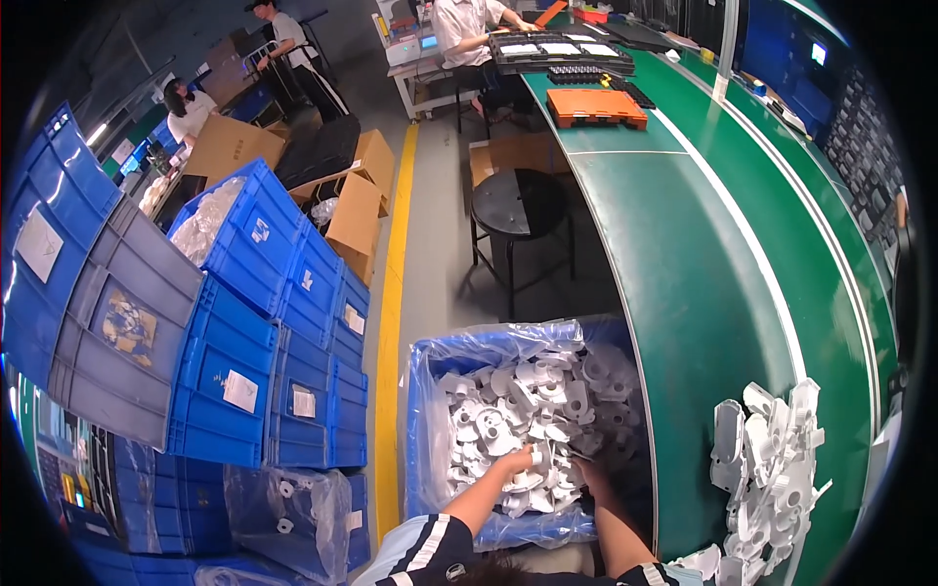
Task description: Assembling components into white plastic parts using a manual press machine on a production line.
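Note:
A blue bin [418,469] lined with clear plastic film stands in front of me, heaped with white molded plastic parts [493,430], many with round holes. Both of my forearms reach down into it. My left hand [523,459] is in the middle of the heap, its fingers curled against a white plastic part. Close to its right, my right hand [588,473] dips among the parts at the bin's shaded right side, where its fingers are hidden. Another pile of similar white parts [772,479] lies on the green worktable [684,322] to my right.
A black round stool [520,203] stands beyond the bin. Stacked blue crates [227,366] and open cardboard boxes [357,220] line the left, past a yellow floor stripe [396,264]. An orange tray [596,107] sits farther along the table. A person [469,34] works there over black trays; two others are farther left.

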`<state>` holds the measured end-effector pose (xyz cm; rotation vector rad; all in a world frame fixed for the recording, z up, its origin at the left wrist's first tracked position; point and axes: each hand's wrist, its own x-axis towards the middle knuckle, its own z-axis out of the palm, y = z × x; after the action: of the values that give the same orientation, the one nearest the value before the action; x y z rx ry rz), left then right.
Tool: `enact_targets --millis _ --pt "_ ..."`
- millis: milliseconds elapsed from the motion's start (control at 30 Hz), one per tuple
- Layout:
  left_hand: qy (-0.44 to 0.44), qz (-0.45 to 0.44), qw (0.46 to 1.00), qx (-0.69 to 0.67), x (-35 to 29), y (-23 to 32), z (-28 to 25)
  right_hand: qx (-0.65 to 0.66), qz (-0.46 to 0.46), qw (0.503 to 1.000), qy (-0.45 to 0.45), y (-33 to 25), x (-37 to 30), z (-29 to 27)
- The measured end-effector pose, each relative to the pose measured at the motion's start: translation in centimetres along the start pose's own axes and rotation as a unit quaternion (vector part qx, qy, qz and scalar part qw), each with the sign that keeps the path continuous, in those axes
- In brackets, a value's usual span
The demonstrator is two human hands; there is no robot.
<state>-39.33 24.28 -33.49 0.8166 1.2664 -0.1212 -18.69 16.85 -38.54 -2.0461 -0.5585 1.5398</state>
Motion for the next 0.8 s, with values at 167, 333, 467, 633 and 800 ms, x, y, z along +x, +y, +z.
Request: enact_targets --millis 167,333,467,633,800 --pt "-0.017 0.078 0.997 -0.009 0.8 -1.6 0.5 0.018 -0.192 0.980 0.057 1.1 0.1 0.8" --pt "-0.030 0.096 0.989 -0.110 0.9 -2.7 -0.1 -0.011 -0.216 0.971 0.099 1.5 0.1 1.8" --pt "0.011 0.138 0.985 -0.100 0.3 -3.1 -0.1 0.054 -0.172 0.982 0.057 -0.1 -0.5 1.9" --pt "0.025 0.105 0.957 -0.268 -0.8 -3.4 0.2 0.045 -0.190 0.981 0.009 -5.5 -4.4 1.0" --pt "-0.007 0.152 0.962 -0.224 -3.1 -1.8 0.9 -0.003 -0.220 0.972 0.083 -4.6 -4.3 0.3"
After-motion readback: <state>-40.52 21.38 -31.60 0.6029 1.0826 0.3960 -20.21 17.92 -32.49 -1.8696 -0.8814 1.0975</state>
